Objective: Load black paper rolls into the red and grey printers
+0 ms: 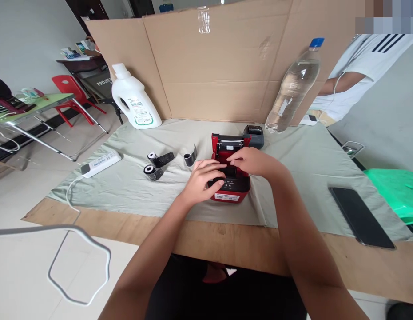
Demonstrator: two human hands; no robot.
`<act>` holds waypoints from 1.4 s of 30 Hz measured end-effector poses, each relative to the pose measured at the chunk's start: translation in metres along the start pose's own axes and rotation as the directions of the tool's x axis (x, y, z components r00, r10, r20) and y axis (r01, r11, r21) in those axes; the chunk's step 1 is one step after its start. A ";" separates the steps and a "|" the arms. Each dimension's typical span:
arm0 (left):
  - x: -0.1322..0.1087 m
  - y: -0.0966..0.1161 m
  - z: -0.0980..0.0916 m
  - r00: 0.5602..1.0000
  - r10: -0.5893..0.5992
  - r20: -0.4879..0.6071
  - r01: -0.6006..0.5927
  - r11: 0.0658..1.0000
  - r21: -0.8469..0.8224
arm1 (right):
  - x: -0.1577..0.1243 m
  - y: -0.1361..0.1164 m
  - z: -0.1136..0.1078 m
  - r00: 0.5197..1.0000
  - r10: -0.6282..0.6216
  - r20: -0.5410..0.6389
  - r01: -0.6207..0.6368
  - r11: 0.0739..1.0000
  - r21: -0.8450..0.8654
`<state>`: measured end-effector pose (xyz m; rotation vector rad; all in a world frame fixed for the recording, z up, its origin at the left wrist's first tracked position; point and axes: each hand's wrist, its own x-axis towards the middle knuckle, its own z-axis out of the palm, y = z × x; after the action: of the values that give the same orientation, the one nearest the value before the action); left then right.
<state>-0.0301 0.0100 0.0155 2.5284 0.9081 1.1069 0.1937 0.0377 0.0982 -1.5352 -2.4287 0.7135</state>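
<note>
Red-and-black printer is placed directly under the fingers of both hands, its lid raised just beyond them. The left hand is laid over the near-left edge, its fingers loosely spread; the fingers of the right hand are bent down into the compartment — whether anything is pinched there cannot be told. Part of the interior is covered by the hands.

Behind the lid from the fingers, a grey device is partly hidden. Left of the left fingers, three small rolls are scattered: two dark ones with white cores and, nearest, one with a curled strip. Farther left, a white power strip is set. Beyond the fingers, a white jug is stood at left and a blue-capped bottle at right, both before a cardboard screen. Well right of the fingers, a black phone is laid.

Green characters are printed on the jug's label, and a white label is stuck on the printer's front — both too small to be read. Far left, "PROJE" can be read on a dark chair.

Creased grey-green cloth is spread beneath; bare wood grain is exposed nearer than the fingers. The bottle is ribbed, clear plastic.
</note>
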 end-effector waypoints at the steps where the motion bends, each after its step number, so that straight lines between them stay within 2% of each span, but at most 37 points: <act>1: 0.000 0.000 -0.001 0.999 -0.028 0.034 0.028 0.999 -0.023 | -0.003 0.003 -0.005 1.000 -0.019 -0.025 0.020 0.999 0.048; 4: 0.001 0.000 -0.002 0.992 -0.080 0.100 0.087 0.994 -0.065 | -0.007 0.007 -0.010 0.997 -0.046 -0.063 0.054 0.989 0.137; 7: 0.002 -0.002 -0.001 0.986 -0.103 0.128 0.107 0.994 -0.028 | -0.009 0.004 -0.008 0.996 -0.048 -0.072 0.060 0.982 0.178; 9: 0.002 -0.003 0.000 0.988 -0.094 0.119 0.094 0.996 0.002 | -0.010 0.002 -0.008 0.992 -0.049 -0.114 0.070 0.979 0.191; 11: 0.001 -0.005 0.001 0.997 -0.047 0.065 0.044 0.998 0.033 | -0.010 0.000 -0.008 0.976 -0.039 -0.216 0.084 0.975 0.205; 13: -0.001 -0.006 0.002 0.999 0.048 -0.018 -0.047 0.996 0.079 | -0.007 0.001 -0.008 0.912 0.011 -0.409 0.089 0.970 0.225; 15: -0.002 -0.006 0.002 0.982 0.162 -0.099 -0.147 0.980 0.136 | 0.000 0.007 -0.005 0.778 0.067 -0.624 0.094 0.971 0.221; 16: -0.003 -0.005 0.002 0.968 0.216 -0.130 -0.194 0.967 0.163 | 0.005 0.011 -0.002 0.710 0.081 -0.700 0.095 0.973 0.210; 17: -0.003 -0.004 0.002 0.952 0.264 -0.154 -0.234 0.954 0.189 | 0.009 0.015 0.001 0.665 0.087 -0.742 0.096 0.975 0.200; 18: -0.003 -0.002 0.002 0.937 0.306 -0.170 -0.269 0.940 0.212 | 0.013 0.020 0.003 0.657 0.088 -0.749 0.097 0.975 0.201; 19: -0.003 0.000 0.003 0.922 0.342 -0.181 -0.299 0.926 0.231 | 0.017 0.025 0.006 0.681 0.092 -0.726 0.100 0.971 0.217; 22: -0.004 0.005 0.005 0.885 0.426 -0.189 -0.371 0.890 0.267 | 0.018 0.031 0.006 0.794 0.114 -0.598 0.104 0.943 0.317; 26: -0.005 0.009 0.006 0.830 0.513 -0.219 -0.441 0.843 0.307 | 0.004 0.026 -0.007 0.876 0.144 -0.459 0.066 0.909 0.412; 28: -0.005 0.010 0.006 0.808 0.535 -0.248 -0.449 0.830 0.331 | -0.006 0.023 -0.014 0.931 0.126 -0.343 0.029 0.910 0.413; 30: -0.005 0.011 0.004 0.795 0.543 -0.272 -0.445 0.825 0.347 | -0.014 0.020 -0.019 0.979 0.061 -0.196 0.011 0.939 0.344; 32: -0.005 0.011 0.003 0.786 0.546 -0.289 -0.441 0.823 0.357 | -0.020 0.017 -0.021 0.998 0.030 -0.060 -0.016 0.974 0.226; 36: -0.006 0.011 0.005 0.781 0.546 -0.304 -0.452 0.830 0.327 | -0.021 0.013 -0.014 0.989 0.124 0.084 -0.130 0.989 0.068; 38: -0.007 0.011 0.009 0.798 0.471 -0.375 -0.419 0.882 0.215 | -0.020 0.013 -0.011 0.985 0.134 0.108 -0.142 0.987 0.076; 39: -0.008 0.011 0.011 0.815 0.380 -0.437 -0.365 0.923 0.122 | -0.019 0.013 -0.009 0.985 0.136 0.101 -0.146 0.984 0.098; 41: -0.007 0.010 0.016 0.843 0.090 -0.530 -0.181 0.976 -0.122 | -0.019 0.016 -0.009 0.982 0.170 0.088 -0.183 0.968 0.171; 42: -0.006 0.009 0.019 0.844 -0.068 -0.531 -0.074 0.967 -0.242 | -0.019 0.018 -0.009 0.976 0.197 0.095 -0.214 0.953 0.215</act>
<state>-0.0159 -0.0003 0.0029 2.0350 0.8069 1.8567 0.2200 0.0299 0.0991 -1.7096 -2.1649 1.0611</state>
